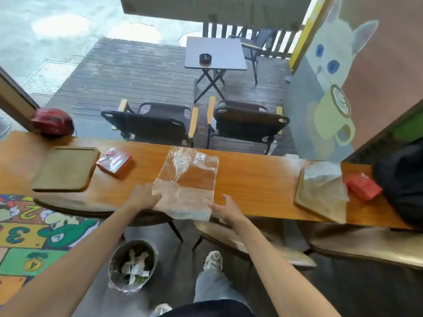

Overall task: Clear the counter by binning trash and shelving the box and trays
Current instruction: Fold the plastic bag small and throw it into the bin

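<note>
A clear plastic bag [186,184] lies flat on the wooden table [251,179], its near end overhanging the front edge. The left hand [143,197] rests on the bag's near left edge, fingers loosely spread, gripping nothing. The right hand [225,208] touches the near right corner, open. One tray [65,169] lies far left, the red box [115,162] just beside it. A second tray [320,197] sits right. The bin [133,265] stands on the floor below.
</note>
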